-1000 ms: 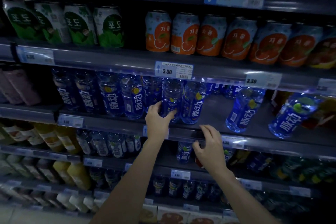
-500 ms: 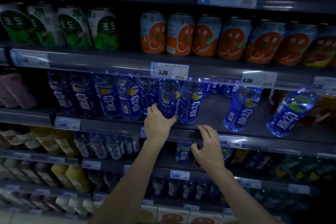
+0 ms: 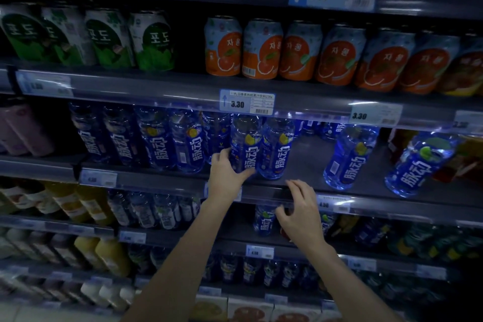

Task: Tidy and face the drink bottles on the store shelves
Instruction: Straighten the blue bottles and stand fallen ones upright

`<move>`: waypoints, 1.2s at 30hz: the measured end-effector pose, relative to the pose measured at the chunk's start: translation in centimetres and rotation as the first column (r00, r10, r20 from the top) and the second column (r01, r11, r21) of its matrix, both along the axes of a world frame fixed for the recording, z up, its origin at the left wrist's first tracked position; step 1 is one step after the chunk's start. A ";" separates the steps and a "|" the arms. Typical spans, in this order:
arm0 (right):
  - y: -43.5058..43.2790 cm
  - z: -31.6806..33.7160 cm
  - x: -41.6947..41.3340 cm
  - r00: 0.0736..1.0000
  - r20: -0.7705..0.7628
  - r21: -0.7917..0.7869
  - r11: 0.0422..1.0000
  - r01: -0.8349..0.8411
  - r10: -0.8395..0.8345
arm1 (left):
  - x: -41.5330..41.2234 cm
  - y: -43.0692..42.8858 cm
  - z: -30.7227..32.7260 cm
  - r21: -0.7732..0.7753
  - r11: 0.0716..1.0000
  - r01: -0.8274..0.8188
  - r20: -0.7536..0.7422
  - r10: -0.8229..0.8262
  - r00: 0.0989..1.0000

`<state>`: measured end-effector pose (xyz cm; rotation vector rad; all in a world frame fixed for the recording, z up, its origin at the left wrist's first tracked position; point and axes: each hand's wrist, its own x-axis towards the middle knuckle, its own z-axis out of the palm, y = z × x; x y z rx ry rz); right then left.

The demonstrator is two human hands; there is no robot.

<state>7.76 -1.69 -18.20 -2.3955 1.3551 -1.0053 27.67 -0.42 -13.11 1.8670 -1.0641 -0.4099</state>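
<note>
Blue drink bottles with white lettering stand in a row on the middle shelf [image 3: 300, 191]. My left hand [image 3: 226, 174] grips the base of one blue bottle [image 3: 245, 144] near the shelf's front edge, label facing out. A second blue bottle [image 3: 275, 149] stands touching it on the right. Farther right, two more blue bottles [image 3: 349, 157] [image 3: 418, 162] stand apart with a gap between them. My right hand [image 3: 300, 213] hovers in front of the shelf edge with fingers curled and apart, holding nothing.
Green cans [image 3: 109, 38] and orange cans [image 3: 261, 49] fill the shelf above. Price tags [image 3: 247, 102] line the shelf rails. Yellow juice bottles [image 3: 78, 204] and small blue bottles [image 3: 264, 222] sit on lower shelves. Bare shelf floor lies right of the held bottle.
The held bottle has turned so its label faces forward, with my left hand still on its base. My right hand stays by the shelf edge.
</note>
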 end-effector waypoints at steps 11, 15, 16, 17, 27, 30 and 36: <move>0.3 0.2 0.1 1.000 0.018 0.013 1.000 0.009 -0.009 | 2.1 0.0 0.2 0.000 0.985 0.172 -0.067 -0.171 0.983; 0.3 0.2 0.0 1.000 0.001 0.003 1.000 0.006 -0.006 | 1.0 0.5 -0.2 -0.031 0.994 0.102 -0.027 -0.102 0.994; 0.3 0.3 0.0 1.000 -0.003 0.002 1.000 0.008 -0.008 | 0.7 0.9 -0.3 -0.049 0.996 0.077 0.002 -0.077 0.997; 0.3 0.3 0.0 1.000 -0.006 0.002 1.000 0.012 -0.012 | 0.5 1.5 -0.5 -0.078 0.996 0.050 0.020 -0.048 0.999; 2.2 0.4 0.6 0.999 -0.050 -0.026 0.999 0.019 -0.020 | 0.2 14.4 -9.7 0.050 0.994 -0.093 -0.174 0.101 0.980; 4.7 -1.5 1.7 0.998 -0.041 -0.021 0.999 -0.048 0.047 | 1.0 16.2 -12.0 0.118 0.988 -0.099 -0.182 0.119 0.976; 7.4 -8.2 4.4 0.982 -0.129 0.132 0.984 -0.118 0.135 | 2.8 14.5 -15.3 0.157 0.983 -0.098 -0.129 0.119 0.984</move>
